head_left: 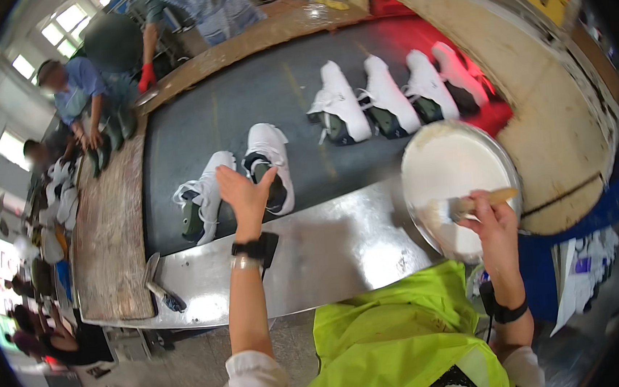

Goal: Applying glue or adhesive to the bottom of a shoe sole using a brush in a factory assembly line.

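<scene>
The brush (460, 209), clamped in the right hand (496, 231) over the bowl (515, 177) at the metal bench's (328, 244) right end, could drip white liquid (452, 159) if overloaded; the left hand (246, 195), fingers spread, might knock the white shoe (267, 138) by the dark belt's (243, 89) near edge. The metal shines, and beyond the belt's left edge are people (84, 84) and bright windows (67, 29).

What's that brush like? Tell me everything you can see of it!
The brush has a tan, wooden-looking handle pointing right and a greyish band. The right hand grips it. Its pale bristles point left, over the white stuff in the round bowl; I cannot tell whether they touch it.
</scene>
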### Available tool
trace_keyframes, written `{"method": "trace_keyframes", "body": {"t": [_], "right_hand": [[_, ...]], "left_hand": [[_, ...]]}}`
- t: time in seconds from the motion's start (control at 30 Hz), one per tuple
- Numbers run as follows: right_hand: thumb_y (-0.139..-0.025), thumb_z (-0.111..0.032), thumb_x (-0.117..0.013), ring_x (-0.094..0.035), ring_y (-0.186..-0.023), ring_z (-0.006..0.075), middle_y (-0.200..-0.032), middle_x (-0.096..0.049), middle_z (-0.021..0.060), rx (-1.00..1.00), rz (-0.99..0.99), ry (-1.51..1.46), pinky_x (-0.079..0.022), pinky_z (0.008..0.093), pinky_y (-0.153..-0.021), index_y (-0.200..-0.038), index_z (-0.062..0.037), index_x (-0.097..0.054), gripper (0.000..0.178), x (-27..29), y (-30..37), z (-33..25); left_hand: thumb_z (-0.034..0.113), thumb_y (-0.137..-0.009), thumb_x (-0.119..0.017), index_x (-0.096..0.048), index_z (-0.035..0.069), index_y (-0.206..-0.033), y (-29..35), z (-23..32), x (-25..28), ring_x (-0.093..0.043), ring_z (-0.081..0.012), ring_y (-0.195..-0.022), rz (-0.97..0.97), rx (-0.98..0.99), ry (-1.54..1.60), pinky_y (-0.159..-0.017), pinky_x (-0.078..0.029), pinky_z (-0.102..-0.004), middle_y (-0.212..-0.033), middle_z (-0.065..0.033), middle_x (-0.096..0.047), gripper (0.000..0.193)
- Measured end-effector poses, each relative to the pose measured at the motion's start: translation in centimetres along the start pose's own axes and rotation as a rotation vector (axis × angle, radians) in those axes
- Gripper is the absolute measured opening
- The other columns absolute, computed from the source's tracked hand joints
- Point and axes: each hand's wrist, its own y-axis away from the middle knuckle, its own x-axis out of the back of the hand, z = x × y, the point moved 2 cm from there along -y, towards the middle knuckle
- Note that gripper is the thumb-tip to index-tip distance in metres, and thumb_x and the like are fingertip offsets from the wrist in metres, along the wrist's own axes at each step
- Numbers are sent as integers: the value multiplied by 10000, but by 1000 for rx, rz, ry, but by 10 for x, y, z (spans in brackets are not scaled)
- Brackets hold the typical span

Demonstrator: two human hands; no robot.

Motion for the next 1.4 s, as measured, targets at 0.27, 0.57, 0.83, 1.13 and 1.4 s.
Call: {"method": "trace_keyframes", "body": {"t": [0.27,0.57,0.83,1.13,1.4], "right_hand": [[-968,-188,-491,-597,-894,160,-999,-584,103,-120,109,35,-537,272,-696,-1062,31,-543,244,6,-58,12],[-956,-236,-526,-589,-912,159,-1018,-576,102,-43,154,-4,-526,280,-717,-1084,41,-538,305,43,-42,-3],[-939,-226,-563,-617,-896,179,-981,-611,111,-45,276,15,-551,312,-713,-1052,45,-577,294,72,-38,-12],[-868,-224,-620,-624,-650,215,-740,-635,131,62,195,424,-489,338,-618,-906,24,-622,251,79,-93,78],[-856,-195,-574,-618,-757,399,-806,-636,228,238,65,943,-482,462,-680,-852,22,-608,220,52,-107,88]], "left_hand": [[601,-563,-774,-487,-137,-1166,-37,-58,-99,-596,-379,-1051,-156,460,174,-904,-466,-393,-1111,-289,-598,995],[425,-684,-778,-577,-77,-1127,-67,-82,-56,-646,-264,-872,-419,509,352,-772,-505,-370,-999,-191,-645,698],[153,-914,-443,-239,223,-1450,-68,-89,-92,-666,-318,-815,-541,-204,-734,-663,-524,-429,-923,-222,-643,578],[516,-923,-481,-360,69,-1401,38,-37,-23,-521,-242,-1176,-851,651,1249,-1016,-415,-378,-1334,-78,-502,665],[604,-937,-319,-339,84,-1404,252,-39,-38,-542,-253,-1122,-926,524,1068,-911,-489,-386,-1308,-120,-501,700]]}}
